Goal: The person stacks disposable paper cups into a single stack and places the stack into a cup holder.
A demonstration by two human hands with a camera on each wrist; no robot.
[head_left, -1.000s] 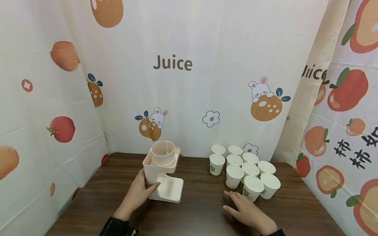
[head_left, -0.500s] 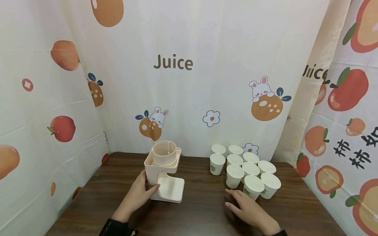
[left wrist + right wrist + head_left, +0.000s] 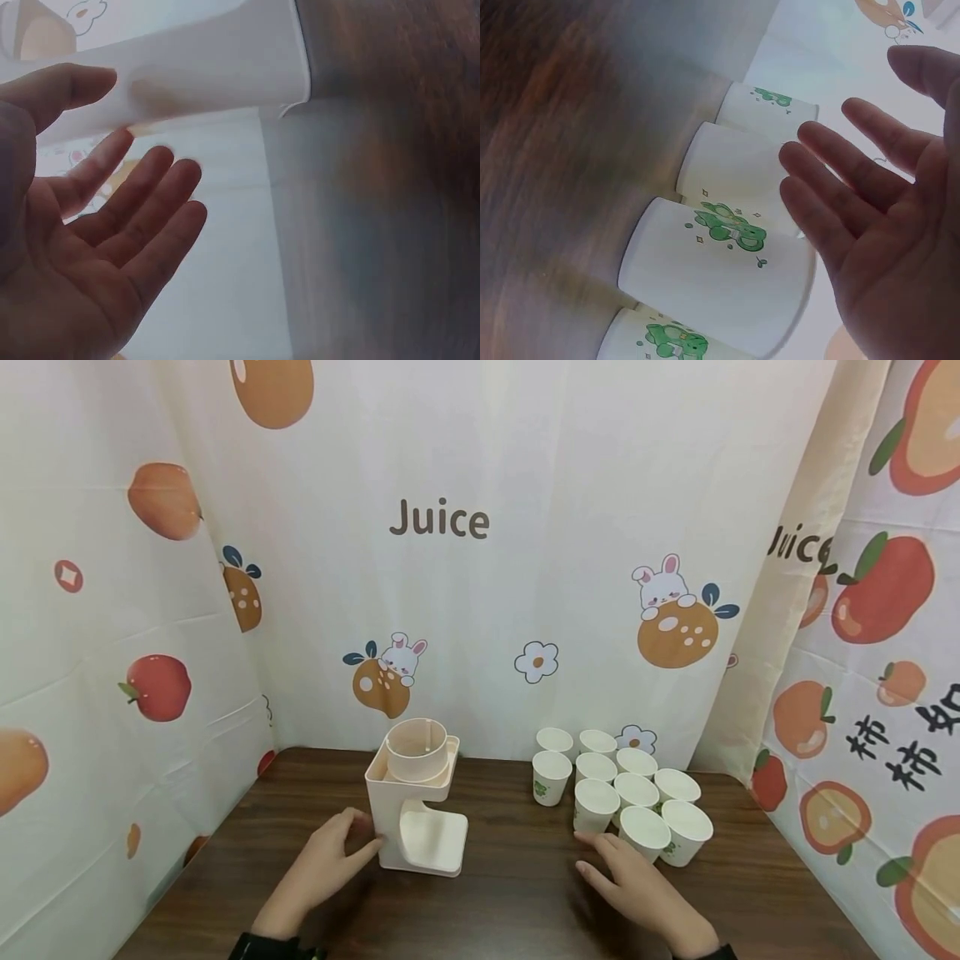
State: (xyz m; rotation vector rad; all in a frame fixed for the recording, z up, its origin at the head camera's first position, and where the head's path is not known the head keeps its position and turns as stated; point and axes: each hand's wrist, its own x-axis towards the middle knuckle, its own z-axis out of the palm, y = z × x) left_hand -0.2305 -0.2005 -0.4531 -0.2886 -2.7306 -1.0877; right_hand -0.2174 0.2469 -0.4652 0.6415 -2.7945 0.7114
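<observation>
Left hand loosely spread beside cream stand; right hand loosely spread, close by paper cups.

A black fabric sleeve, with a tiny greenish fleck near its cuff, ends at the bare left hand; another black sleeve, mostly cropped, ends at the bare right hand.

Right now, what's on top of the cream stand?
A round, open-topped cylinder rises from the rimmed top of the cream stand. What lies directly beneath the cylinder is covered.
</observation>
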